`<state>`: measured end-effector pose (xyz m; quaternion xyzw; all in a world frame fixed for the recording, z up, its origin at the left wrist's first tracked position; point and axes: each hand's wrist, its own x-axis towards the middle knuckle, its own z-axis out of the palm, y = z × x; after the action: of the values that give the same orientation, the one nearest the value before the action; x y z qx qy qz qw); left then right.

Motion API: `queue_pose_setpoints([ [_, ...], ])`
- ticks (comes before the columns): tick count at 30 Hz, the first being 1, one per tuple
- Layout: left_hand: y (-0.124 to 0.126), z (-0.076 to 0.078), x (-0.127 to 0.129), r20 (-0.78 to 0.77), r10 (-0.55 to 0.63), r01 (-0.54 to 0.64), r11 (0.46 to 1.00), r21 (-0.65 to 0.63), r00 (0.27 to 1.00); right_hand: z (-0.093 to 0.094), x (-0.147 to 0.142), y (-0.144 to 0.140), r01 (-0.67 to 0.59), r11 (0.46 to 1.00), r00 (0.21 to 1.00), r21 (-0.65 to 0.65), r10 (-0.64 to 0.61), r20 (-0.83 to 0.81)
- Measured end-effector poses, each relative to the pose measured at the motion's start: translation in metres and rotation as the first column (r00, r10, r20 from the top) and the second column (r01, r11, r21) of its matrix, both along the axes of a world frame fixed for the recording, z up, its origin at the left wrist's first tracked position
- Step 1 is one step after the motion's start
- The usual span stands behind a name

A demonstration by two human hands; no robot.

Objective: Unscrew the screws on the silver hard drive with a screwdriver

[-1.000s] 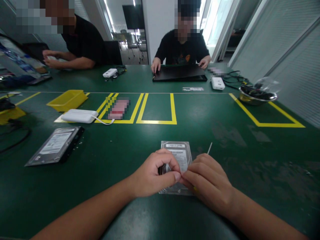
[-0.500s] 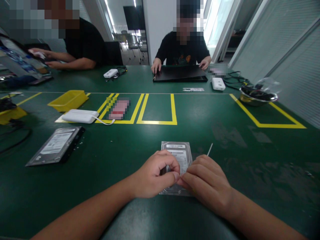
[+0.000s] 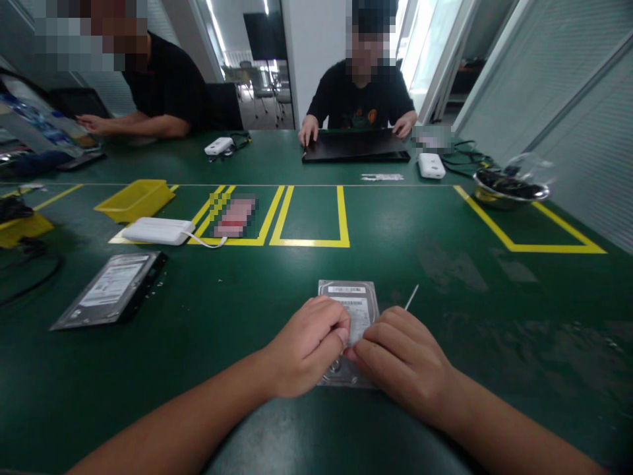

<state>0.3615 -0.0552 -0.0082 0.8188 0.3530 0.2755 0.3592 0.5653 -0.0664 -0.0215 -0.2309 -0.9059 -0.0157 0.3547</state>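
Green table point(image 3: 445, 264) — hard drive point(image 3: 353, 300), second drive point(image 3: 111, 288), yellow tray point(image 3: 134, 199), metal bowl point(image 3: 509, 191)

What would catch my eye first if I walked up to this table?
Probably the left hand and right hand, meeting over a silver hard drive lying flat on the green table near its front edge. Next, a second hard drive lies to the left, with yellow tape boxes behind.

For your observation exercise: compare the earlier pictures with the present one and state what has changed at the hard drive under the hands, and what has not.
The left hand has closed and lowered flatter onto the hard drive; a second ago its fingers arched, leaving a gap. The right hand has shifted slightly. Both stay fingertip to fingertip. The drive, thin stick and second hard drive have not moved.
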Motion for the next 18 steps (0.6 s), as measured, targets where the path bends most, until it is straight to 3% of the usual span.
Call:
queue_pose_setpoints([
  [5, 0.0, -0.001, 0.0, -0.017, 0.003, -0.001, 0.997, 0.073, 1.0, -0.003, 0.0, 0.003, 0.049, 0.999, 0.992, -0.007, -0.048, 0.117],
  [8, 0.001, 0.0, -0.002, -0.017, 0.107, -0.106, 0.992, 0.062, 0.994, 0.0, 0.001, 0.003, 0.081, 0.996, 0.98, -0.032, -0.073, 0.187],
  [13, 0.017, -0.002, -0.012, 0.024, 0.383, -0.38, 0.921, -0.081, 0.923, 0.001, 0.004, 0.003, 0.205, 0.971, 0.938, -0.123, -0.159, 0.308],
  [18, 0.036, -0.016, -0.02, 0.085, 0.487, -0.457, 0.858, -0.234, 0.869, 0.001, 0.004, 0.003, 0.278, 0.94, 0.905, -0.197, -0.189, 0.38],
])
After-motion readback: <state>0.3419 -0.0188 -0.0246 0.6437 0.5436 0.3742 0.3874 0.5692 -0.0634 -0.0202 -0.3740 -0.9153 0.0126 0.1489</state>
